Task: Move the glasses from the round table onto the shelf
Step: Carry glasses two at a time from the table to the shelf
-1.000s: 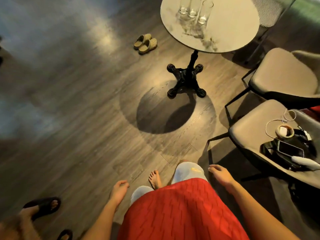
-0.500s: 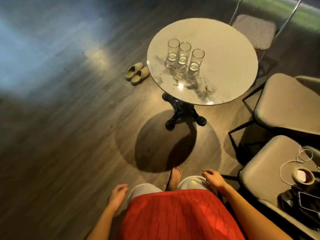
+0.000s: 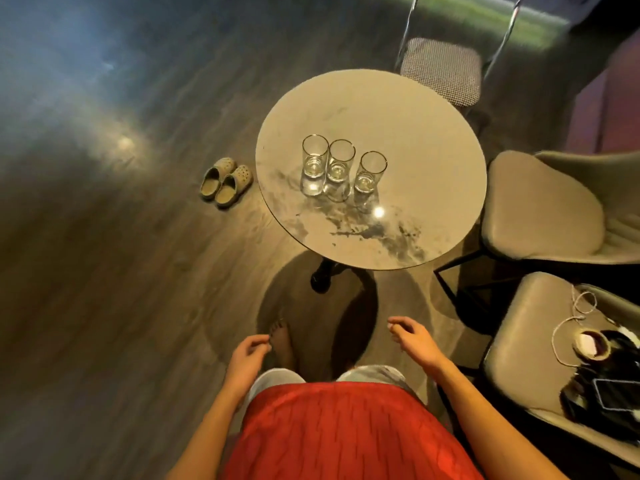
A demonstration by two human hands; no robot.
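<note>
Pair of slippers: on the wooden floor left of the round table, well clear of the approach path.

Left hand: low in front of the body, fingers loosely curled, holding nothing. It is well short of the table.

Three glasses: left glass, middle glass and right glass stand upright in a close row on the table top, nearer its left half. Whether neighbouring glasses touch cannot be told. Each is tall, narrow and clear, and appears empty.

Handling, as a judgement: the glasses are rigid, light, smooth-walled and breakable, and their tall form makes them easy to tip. Grasp each around the middle of the wall with fingers and thumb wrapped, not at the thin rim. Because the row is tight, take an end glass first and lift straight up so that the neighbour is not knocked.

Right hand: also low and short of the table, fingers relaxed and partly spread, empty.

Chairs: a small padded chair stands at the far edge of the table; a beige armchair sits against its right side. A second seat, nearer on the right, carries a cable and dark items. These restrict movement to the right.

The shelf is not in view.
</note>
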